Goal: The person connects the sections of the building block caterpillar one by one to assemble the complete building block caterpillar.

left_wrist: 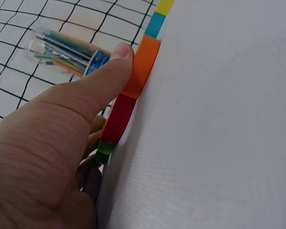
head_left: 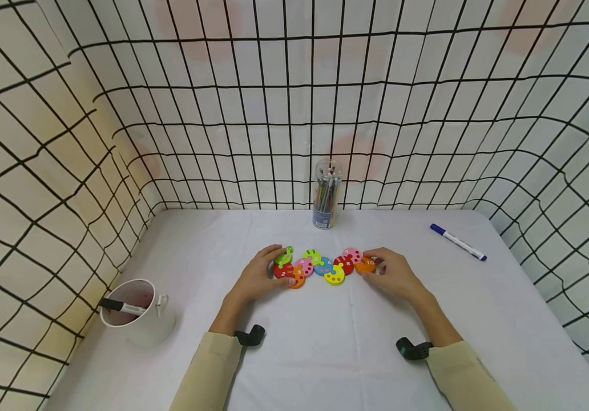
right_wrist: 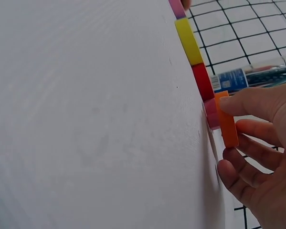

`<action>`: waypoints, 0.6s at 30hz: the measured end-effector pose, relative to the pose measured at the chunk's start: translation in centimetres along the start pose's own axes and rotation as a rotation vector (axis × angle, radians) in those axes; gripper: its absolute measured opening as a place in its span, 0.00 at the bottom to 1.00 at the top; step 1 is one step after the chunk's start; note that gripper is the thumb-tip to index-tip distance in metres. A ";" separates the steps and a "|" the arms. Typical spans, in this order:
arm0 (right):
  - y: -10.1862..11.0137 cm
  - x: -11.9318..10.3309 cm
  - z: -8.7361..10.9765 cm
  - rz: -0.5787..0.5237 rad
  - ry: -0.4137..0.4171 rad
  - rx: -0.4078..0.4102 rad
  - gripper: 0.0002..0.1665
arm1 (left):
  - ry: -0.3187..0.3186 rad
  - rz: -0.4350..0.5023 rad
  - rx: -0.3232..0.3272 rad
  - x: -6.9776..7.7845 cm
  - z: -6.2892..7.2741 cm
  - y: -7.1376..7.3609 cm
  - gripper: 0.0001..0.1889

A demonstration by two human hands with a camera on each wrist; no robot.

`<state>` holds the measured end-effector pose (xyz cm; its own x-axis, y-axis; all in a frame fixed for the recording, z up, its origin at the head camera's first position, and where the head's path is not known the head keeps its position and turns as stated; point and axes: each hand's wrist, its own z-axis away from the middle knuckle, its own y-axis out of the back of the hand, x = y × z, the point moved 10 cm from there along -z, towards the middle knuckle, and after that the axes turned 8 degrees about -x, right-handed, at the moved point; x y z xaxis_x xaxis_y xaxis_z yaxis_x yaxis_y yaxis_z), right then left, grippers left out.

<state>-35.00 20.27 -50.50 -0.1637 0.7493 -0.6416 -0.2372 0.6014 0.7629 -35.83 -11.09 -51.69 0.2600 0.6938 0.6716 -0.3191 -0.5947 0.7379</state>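
Observation:
A colourful caterpillar puzzle [head_left: 324, 266] of numbered round pieces lies in a wavy row on the white table. My left hand [head_left: 259, 275] holds its left end, the thumb on an orange piece [left_wrist: 143, 67] and the fingers by the green head piece [head_left: 285, 256]. Between these sits a red piece [left_wrist: 118, 119]. At the right end, my right hand [head_left: 396, 275] pinches another orange piece [right_wrist: 227, 121] between thumb and fingers. That piece stands slightly raised in the right wrist view, beside a pink one [head_left: 352, 254].
A clear jar of pens [head_left: 327, 197] stands behind the puzzle by the black grid wall. To the right lies a blue-capped marker [head_left: 459, 242]. On the left is a white bucket [head_left: 156, 325] with a black-capped marker [head_left: 122, 306] across its rim.

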 end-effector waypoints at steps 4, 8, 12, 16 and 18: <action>-0.2 -0.2 -0.3 0.005 -0.013 -0.007 0.29 | -0.003 -0.001 0.000 0.0 0.0 0.1 0.44; -0.6 -0.2 -0.5 0.009 -0.038 -0.033 0.29 | 0.005 -0.001 -0.010 -0.2 0.1 -0.1 0.44; -0.9 0.0 -0.6 0.020 -0.063 -0.054 0.30 | 0.008 0.009 -0.007 -0.4 0.0 -0.2 0.44; -0.8 0.1 -0.5 0.017 -0.069 -0.058 0.30 | 0.011 0.009 0.001 -0.4 0.0 -0.1 0.45; -0.9 0.2 -0.4 0.015 -0.068 -0.062 0.30 | 0.009 0.003 0.004 -0.5 0.0 -0.1 0.45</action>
<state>-35.18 19.76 -51.29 -0.1027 0.7763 -0.6219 -0.2940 0.5736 0.7645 -35.89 -11.38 -52.07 0.2513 0.6956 0.6730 -0.3162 -0.5982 0.7363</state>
